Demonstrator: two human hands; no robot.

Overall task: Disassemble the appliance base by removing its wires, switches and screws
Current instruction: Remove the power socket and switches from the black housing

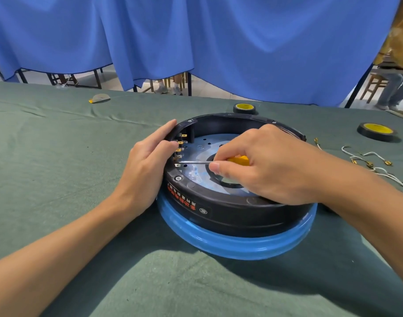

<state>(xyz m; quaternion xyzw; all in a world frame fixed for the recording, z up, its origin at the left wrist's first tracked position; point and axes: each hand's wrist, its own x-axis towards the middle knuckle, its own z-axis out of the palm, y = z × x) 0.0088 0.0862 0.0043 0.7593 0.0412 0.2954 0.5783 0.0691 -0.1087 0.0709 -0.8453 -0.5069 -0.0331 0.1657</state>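
Note:
A round black appliance base (230,211) with a blue lower ring lies upside down on the green table cloth. My left hand (148,161) grips its left rim, fingers curled over the wall beside a row of brass switch terminals (181,148). My right hand (267,163) holds a yellow-handled screwdriver (238,160). Its thin metal shaft runs left across the silvery inner plate, and the tip sits at the lowest terminals on the inside of the left wall. A hex screw (178,178) sits on the rim near my left hand.
Loose white wires with brass connectors (370,163) lie on the cloth to the right. Two black tape rolls with yellow cores stand behind (244,108) and to the right (378,131). A small grey and yellow piece (100,98) lies far left. Blue curtains hang behind the table.

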